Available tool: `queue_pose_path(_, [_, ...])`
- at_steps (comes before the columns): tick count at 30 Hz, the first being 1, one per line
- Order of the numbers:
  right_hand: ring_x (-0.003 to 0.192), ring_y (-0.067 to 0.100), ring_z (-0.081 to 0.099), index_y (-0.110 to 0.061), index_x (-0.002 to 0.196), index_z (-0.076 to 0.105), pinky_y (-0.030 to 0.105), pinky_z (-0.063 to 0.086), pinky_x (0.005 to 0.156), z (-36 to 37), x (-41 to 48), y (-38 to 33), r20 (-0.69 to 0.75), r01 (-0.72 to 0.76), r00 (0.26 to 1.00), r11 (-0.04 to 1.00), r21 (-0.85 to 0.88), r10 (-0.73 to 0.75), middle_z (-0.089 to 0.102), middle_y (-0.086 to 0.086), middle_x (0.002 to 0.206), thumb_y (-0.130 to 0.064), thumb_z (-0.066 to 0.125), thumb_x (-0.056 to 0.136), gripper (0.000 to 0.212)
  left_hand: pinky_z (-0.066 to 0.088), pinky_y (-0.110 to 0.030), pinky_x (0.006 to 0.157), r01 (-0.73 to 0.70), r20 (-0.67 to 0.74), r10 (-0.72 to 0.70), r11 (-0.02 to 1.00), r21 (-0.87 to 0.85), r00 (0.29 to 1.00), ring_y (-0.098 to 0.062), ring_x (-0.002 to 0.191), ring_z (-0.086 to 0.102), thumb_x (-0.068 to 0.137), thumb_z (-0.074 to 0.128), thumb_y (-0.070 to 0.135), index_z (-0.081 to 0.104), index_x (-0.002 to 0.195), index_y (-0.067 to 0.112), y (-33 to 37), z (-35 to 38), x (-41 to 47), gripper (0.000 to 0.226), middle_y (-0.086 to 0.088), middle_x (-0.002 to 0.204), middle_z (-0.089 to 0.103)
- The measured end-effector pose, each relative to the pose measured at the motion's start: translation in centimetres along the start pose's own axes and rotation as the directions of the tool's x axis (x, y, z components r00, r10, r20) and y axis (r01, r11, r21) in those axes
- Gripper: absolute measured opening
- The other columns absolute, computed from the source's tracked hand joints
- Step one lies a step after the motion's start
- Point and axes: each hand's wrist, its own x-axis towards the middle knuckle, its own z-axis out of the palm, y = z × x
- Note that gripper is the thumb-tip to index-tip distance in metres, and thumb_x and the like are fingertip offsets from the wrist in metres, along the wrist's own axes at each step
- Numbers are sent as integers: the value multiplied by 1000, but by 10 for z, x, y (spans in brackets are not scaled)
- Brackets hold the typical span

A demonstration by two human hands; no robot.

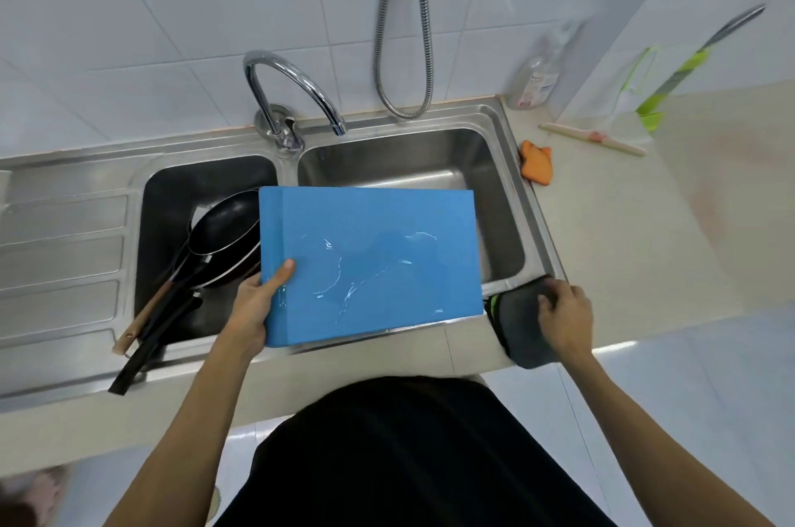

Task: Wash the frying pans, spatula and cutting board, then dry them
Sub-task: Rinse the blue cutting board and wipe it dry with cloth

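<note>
A wet blue cutting board [378, 260] is held flat over the right basin of the steel sink [494, 113]. My left hand [258, 303] grips its near-left corner, thumb on top. My right hand [563, 320] grips a dark grey cloth [520, 324] with a green edge, which lies on the sink's front right corner and hangs over the counter edge. Black frying pans [223, 238] are stacked in the left basin, their handles [150, 337] sticking out over the front rim. A wooden handle [137, 324], perhaps the spatula's, lies among them.
The chrome tap [292, 92] arches over the divider between the basins. A metal shower hose [404, 53] hangs on the tiled wall. An orange sponge [535, 163], a soap bottle [535, 81] and a squeegee [593, 139] sit on the right counter. The drainboard [64, 251] lies left.
</note>
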Motion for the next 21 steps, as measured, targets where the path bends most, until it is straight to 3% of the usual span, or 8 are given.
queue_pose_path(3, [112,43,55,-8,134,51,56,48,94,4,-3,14,46,-108,992,987,-115,113,53,23,127,-23,63,96,42,57,-42,87,-3,-8,3,1000,2,1000,-28,101,72,75,79,41,70,113,10,-7,-7,-9,50,-9,112,76])
queue_pose_path(6, [114,45,53,-4,135,47,57,49,95,8,-2,18,58,-185,980,981,-57,189,54,24,127,-26,66,94,50,58,-41,85,8,-12,-8,1000,9,1000,-27,101,73,80,78,41,70,115,10,-12,-10,-18,47,-7,111,77])
queue_pose_path(10, [111,45,58,1,124,53,50,50,92,6,8,21,90,-232,969,972,29,229,63,24,119,-24,69,90,45,58,-46,89,38,-28,-37,999,31,999,-29,101,74,83,78,41,70,117,10,-14,-15,-28,46,-6,109,77])
queue_pose_path(16, [100,43,62,1,120,54,44,50,83,-3,0,15,61,-138,989,990,40,136,65,23,109,-18,68,92,36,57,-50,94,54,-38,-52,998,42,998,-31,103,73,81,81,42,70,118,10,-18,-13,-36,50,-6,110,77])
queue_pose_path(21, [88,32,62,-3,117,61,40,51,79,-4,-33,-8,-79,94,993,993,71,-89,62,16,108,-13,68,92,27,59,-45,88,65,-60,-65,998,2,996,-29,102,73,83,79,40,69,116,11,-19,-6,-42,45,-5,107,78])
